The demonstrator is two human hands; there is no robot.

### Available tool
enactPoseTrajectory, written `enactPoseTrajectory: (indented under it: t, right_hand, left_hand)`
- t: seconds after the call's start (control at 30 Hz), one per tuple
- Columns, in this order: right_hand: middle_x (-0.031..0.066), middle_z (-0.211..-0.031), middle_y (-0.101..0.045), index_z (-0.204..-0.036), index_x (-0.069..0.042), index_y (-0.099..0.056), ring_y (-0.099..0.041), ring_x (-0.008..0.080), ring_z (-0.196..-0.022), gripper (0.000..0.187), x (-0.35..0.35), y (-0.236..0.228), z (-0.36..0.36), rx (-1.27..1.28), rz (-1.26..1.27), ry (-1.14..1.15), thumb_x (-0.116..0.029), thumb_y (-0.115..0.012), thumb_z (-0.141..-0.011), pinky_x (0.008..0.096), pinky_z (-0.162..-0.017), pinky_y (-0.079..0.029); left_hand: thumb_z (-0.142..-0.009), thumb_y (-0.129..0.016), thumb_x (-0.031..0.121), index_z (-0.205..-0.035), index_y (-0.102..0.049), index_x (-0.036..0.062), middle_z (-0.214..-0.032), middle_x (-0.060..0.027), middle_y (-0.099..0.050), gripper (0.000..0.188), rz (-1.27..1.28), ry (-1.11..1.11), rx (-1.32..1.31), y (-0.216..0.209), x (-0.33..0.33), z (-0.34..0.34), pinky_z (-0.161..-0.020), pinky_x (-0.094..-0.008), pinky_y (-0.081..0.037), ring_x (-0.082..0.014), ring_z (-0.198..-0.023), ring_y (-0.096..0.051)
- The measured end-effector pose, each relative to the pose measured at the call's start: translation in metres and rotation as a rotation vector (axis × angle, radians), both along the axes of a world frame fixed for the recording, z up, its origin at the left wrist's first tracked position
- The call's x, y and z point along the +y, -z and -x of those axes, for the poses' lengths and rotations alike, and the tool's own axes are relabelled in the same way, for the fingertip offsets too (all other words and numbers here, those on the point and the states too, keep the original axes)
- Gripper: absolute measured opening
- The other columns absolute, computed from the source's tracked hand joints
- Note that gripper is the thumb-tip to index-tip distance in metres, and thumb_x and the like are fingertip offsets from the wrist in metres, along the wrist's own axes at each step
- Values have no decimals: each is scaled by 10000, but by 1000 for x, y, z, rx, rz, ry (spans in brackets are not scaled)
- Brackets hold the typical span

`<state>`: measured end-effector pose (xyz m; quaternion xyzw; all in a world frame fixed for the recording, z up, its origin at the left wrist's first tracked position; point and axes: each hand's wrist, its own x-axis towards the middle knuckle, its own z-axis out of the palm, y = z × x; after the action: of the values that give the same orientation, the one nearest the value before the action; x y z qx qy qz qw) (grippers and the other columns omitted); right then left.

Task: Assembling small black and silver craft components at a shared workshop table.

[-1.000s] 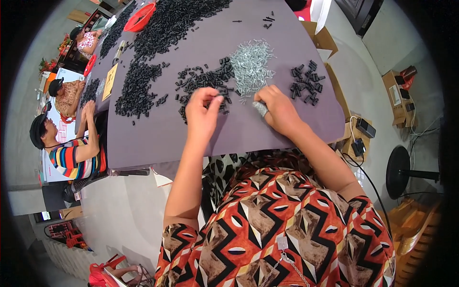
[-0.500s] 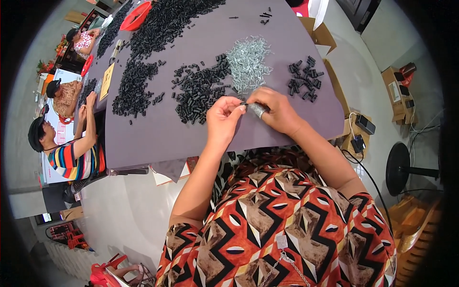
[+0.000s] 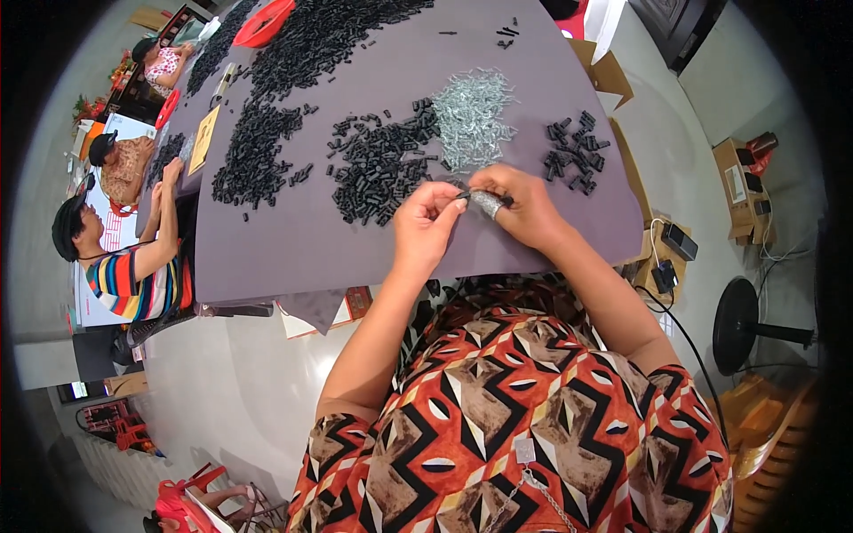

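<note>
My left hand point(image 3: 426, 224) pinches a small black tubular part point(image 3: 463, 194) between thumb and fingertips, just above the table near its front edge. Meeting it from the other side is my right hand point(image 3: 522, 209), its fingers closed and a silvery wrap point(image 3: 487, 203) round the thumb. Whatever the right fingertips hold is too small and hidden to name. Beyond my hands lies a heap of small silvery, screw-like pieces point(image 3: 473, 115). A pile of short black parts point(image 3: 378, 169) adjoins it on the left, and a smaller black group point(image 3: 576, 155) sits to the right.
The grey-covered table point(image 3: 293, 258) carries more black heaps point(image 3: 253, 155) and a red basin point(image 3: 264, 24) farther left. Several co-workers sit along the left side, one in a striped shirt point(image 3: 138, 280). Cardboard boxes point(image 3: 613, 80) and a cable-connected black device point(image 3: 680, 242) stand beyond the right edge.
The view has shifted slightly, so the table appears a little to the right. My hands stay together at the black part; the right fingers have shifted slightly around it.
</note>
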<state>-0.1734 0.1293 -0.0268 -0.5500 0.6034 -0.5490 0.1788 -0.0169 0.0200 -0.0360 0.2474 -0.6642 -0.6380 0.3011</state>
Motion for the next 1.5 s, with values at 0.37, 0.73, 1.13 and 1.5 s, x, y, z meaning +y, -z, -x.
enactPoseTrajectory:
  t: [0.37, 0.73, 1.13, 1.5]
  right_hand:
    - [102, -959, -664, -1093, -32, -628, -683, 217, -886, 325, 2, -1, -1, 6, -16, -53, 91, -635, -793, 307, -755, -531]
    - [78, -950, -695, -1035, -10, -677, -646, 124, -835, 203, 0, 5, 5, -76, -66, -63, 56, -666, -843, 271, -736, -524]
    - [98, -1008, -657, -1135, -26, -691, -638, 213, -941, 344, -1, -19, -9, -26, 47, -148, 104, -605, -828, 303, -834, -505]
    - [94, -951, -631, -1147, -50, -680, -617, 220, -827, 272, -15, -34, 0, 145, -127, -4, -28, -634, -880, 316, -731, -494]
  left_hand:
    - [-898, -654, -21, -1090, -676, 5, -900, -35, -667, 195, 230, -13, -15, 0, 5, -1, -696, -227, -504, -92, -754, -638]
    - [-881, -669, -7, -1025, -674, 12, -835, -31, -673, 145, 401, -49, -181, -10, 9, 0, -709, -235, -511, -83, -769, -647]
    - [-915, -641, 0, -1021, -634, -2, -845, -20, -669, 106, -111, 4, 60, -3, 3, -3, -664, -225, -534, -83, -707, -634]
    - [-967, -609, 58, -1073, -626, -2, -934, -101, -717, 123, -269, -35, 37, -26, -13, -61, -733, -262, -535, -137, -763, -667]
